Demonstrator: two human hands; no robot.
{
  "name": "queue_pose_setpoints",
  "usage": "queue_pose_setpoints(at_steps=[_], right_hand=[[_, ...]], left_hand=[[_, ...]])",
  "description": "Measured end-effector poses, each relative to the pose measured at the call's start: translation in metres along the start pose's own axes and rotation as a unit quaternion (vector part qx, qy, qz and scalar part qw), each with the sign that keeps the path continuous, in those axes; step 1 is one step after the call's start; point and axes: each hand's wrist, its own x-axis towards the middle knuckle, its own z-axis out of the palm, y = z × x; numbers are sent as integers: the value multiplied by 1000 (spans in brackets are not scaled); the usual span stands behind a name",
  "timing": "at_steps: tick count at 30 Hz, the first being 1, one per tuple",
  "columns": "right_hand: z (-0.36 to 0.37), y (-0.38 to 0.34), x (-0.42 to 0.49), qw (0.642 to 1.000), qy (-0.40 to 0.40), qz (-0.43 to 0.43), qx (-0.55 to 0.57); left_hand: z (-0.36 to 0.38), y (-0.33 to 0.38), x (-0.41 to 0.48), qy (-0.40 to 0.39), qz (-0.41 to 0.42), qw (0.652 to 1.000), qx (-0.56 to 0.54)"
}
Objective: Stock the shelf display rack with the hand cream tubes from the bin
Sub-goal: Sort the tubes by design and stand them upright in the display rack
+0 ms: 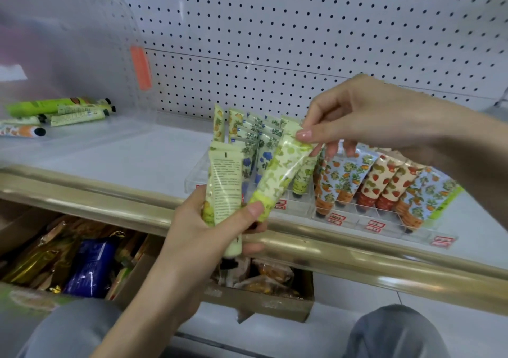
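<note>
while my left hand (220, 220) clamps two pale green tubes near frame centre, my right hand (365, 118) pinches the tilted tube (277, 176) by its flat crimped end. it looks light, soft and slick, so the stiff crimp seems safest, above the rack (384, 220).

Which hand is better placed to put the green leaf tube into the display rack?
The right hand: it pinches the green leaf tube's top just above the display rack. The left hand holds tubes.
</note>
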Motion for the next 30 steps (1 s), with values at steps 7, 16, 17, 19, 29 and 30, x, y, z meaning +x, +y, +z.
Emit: queue_pose_setpoints(at_steps=[7, 16, 17, 19, 29, 30], right_hand=[[-3, 7, 9, 985, 110, -49, -120], [14, 22, 25, 956, 183, -18, -227], [16, 24, 27, 956, 184, -14, -229], [21, 25, 28, 956, 179, -10, -233], [33, 30, 32, 960, 149, 1, -237], [33, 29, 32, 960, 149, 0, -236]], left_hand=[[-6, 0, -2, 25, -18, 999, -9], [-17, -9, 0, -3, -45, 999, 13], [-18, -9, -1, -8, -47, 999, 14], [-19, -9, 0, -11, -47, 999, 18], [-17, -5, -1, -24, -43, 998, 31], [-17, -6, 0, -19, -45, 998, 32]])
